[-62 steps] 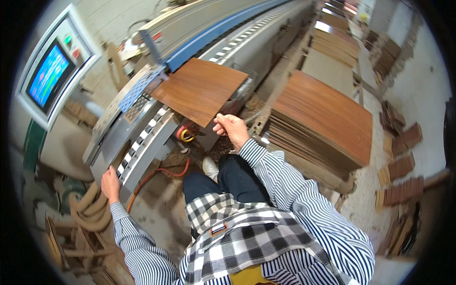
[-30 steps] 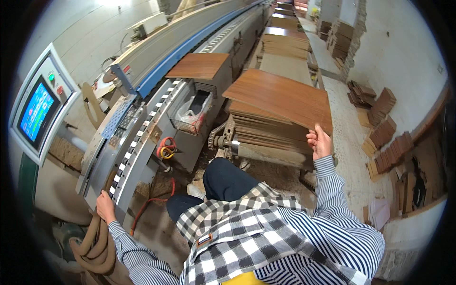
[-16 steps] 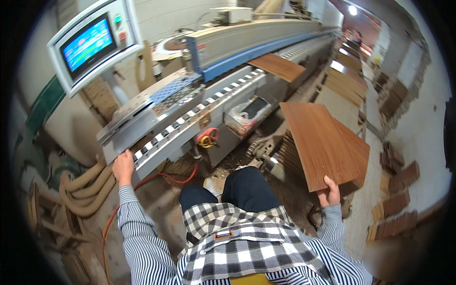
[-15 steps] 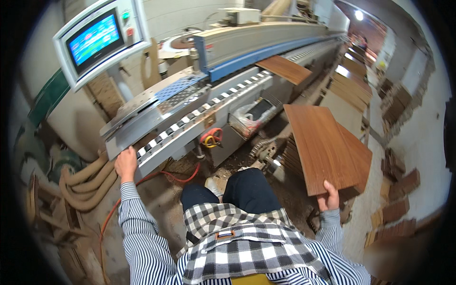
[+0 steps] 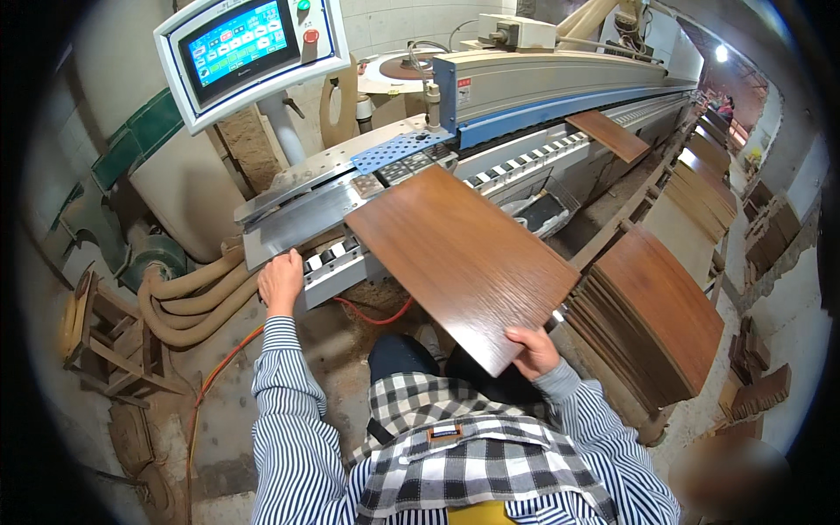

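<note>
My right hand (image 5: 532,352) grips a brown wood-grain board (image 5: 464,254) by its near right corner, thumb on top and the other fingers hidden underneath. The board is held out in front of me, its far left corner over the roller rail (image 5: 525,160) of a long edge-banding machine (image 5: 560,87). Whether that corner touches the rail I cannot tell. My left hand (image 5: 280,282) is curled over the near end of the machine's metal infeed table (image 5: 293,238), holding its edge. Another brown board (image 5: 610,136) sticks out from the machine further along.
A stack of brown boards (image 5: 656,315) stands at my right, with more panels (image 5: 700,197) behind it. A control screen (image 5: 236,48) stands at the upper left. Thick hoses (image 5: 188,315), a wooden stool (image 5: 114,341) and an orange hose (image 5: 214,376) lie to the left.
My right hand has brought the board leftward from above the stack to in front of the machine's near end. My left hand keeps its hold on the table edge. The view has shifted.
</note>
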`<state>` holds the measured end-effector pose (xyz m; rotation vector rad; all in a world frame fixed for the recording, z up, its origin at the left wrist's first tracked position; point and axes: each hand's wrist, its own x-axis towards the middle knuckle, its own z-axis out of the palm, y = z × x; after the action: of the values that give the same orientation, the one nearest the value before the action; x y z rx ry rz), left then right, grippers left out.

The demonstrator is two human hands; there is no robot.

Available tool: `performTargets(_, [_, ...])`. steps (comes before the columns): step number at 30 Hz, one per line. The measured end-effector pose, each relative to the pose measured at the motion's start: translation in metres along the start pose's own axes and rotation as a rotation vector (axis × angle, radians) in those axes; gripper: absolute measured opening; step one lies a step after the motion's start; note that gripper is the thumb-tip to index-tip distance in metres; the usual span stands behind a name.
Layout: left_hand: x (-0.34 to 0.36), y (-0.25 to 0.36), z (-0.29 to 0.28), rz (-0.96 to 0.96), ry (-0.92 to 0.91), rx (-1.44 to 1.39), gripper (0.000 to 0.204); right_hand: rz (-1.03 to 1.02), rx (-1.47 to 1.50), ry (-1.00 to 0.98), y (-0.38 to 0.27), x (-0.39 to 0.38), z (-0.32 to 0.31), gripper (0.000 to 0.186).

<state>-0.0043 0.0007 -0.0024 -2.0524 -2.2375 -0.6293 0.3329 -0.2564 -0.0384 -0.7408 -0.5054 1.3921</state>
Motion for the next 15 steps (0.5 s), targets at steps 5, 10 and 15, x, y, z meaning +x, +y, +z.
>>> performTargets(5, [-0.001, -0.001, -0.004, -0.002, -0.003, -0.003, 0.045, 0.172, -0.076, -0.157, 0.039, 0.056, 0.039, 0.030])
performTargets(10, [-0.002, 0.003, -0.003, -0.005, -0.012, -0.019, 0.046, 0.339, -0.041, -0.422, 0.048, 0.083, 0.077, 0.029])
performTargets(15, [-0.001, 0.003, -0.004, -0.005, -0.027, -0.012, 0.046, 0.247, -0.293, -0.422, 0.072, 0.091, 0.074, 0.025])
